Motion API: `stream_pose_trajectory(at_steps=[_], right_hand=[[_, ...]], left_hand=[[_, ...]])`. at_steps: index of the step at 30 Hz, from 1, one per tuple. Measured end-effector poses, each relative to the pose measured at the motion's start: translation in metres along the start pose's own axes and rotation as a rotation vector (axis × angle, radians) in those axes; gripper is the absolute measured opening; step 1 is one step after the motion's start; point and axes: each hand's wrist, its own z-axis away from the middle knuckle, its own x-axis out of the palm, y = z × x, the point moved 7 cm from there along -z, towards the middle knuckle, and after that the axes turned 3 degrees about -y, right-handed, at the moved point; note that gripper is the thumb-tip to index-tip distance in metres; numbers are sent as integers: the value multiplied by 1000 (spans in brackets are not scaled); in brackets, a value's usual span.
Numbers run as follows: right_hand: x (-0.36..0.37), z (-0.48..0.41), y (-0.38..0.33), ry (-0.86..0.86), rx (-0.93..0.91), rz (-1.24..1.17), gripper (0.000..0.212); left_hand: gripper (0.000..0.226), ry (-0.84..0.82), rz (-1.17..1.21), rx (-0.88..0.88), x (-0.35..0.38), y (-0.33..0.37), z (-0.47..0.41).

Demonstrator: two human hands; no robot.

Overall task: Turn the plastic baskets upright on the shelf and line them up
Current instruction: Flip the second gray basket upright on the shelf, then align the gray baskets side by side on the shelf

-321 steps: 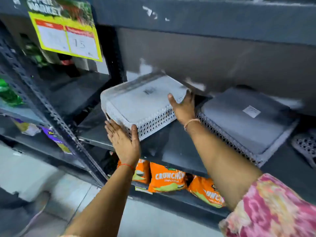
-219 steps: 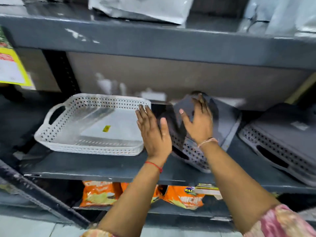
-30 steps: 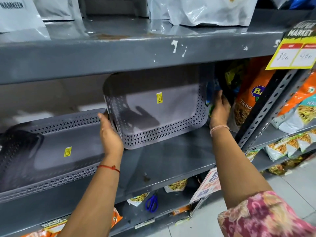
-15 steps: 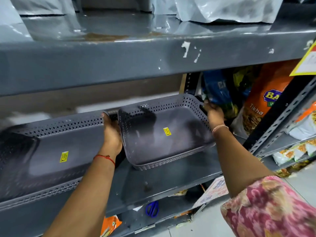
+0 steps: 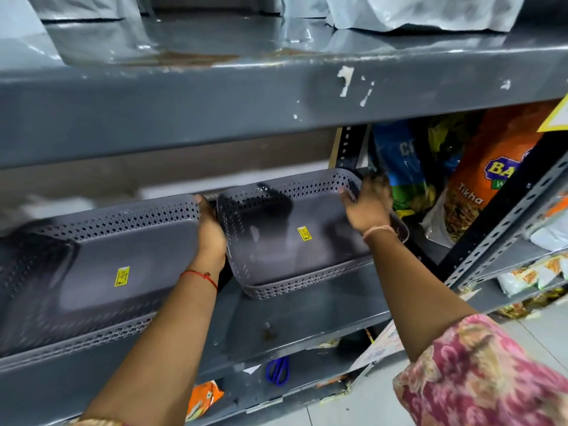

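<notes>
Two dark grey perforated plastic baskets stand upright, open side up, side by side on the grey metal shelf (image 5: 307, 318). Each has a yellow sticker on its floor. The right basket (image 5: 307, 282) sits flat between my hands. My left hand (image 5: 210, 232) is wedged in the gap between the baskets, gripping the right basket's left end, with its fingers hidden. My right hand (image 5: 367, 204), blurred, curls over that basket's right rim. The left basket (image 5: 107, 222) runs out of view at the left edge.
Orange and blue snack bags (image 5: 491, 186) stand right of a perforated upright (image 5: 347, 146) beside the right basket. The upper shelf (image 5: 276, 96) hangs low overhead with silver pouches on it. Blue scissors (image 5: 278, 370) lie on the shelf below.
The right basket went from tilted on its edge a second ago to lying flat, open side up, beside the left basket. My right hand has shifted inward on its right rim.
</notes>
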Motion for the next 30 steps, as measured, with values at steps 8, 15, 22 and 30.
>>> stream_pose_trajectory(at_steps=[8, 15, 22, 30], right_hand=[[49, 57, -65, -259, -228, 188, 76], [89, 95, -105, -502, -251, 148, 78], [108, 126, -160, -629, -189, -119, 82], [116, 133, -194, -550, -59, -365, 62]], left_hand=[[50, 334, -636, 417, -44, 40, 61], [35, 681, -842, 510, -146, 53, 105], [37, 712, -1022, 485, -241, 69, 98], [70, 689, -1114, 118, -349, 84, 75]])
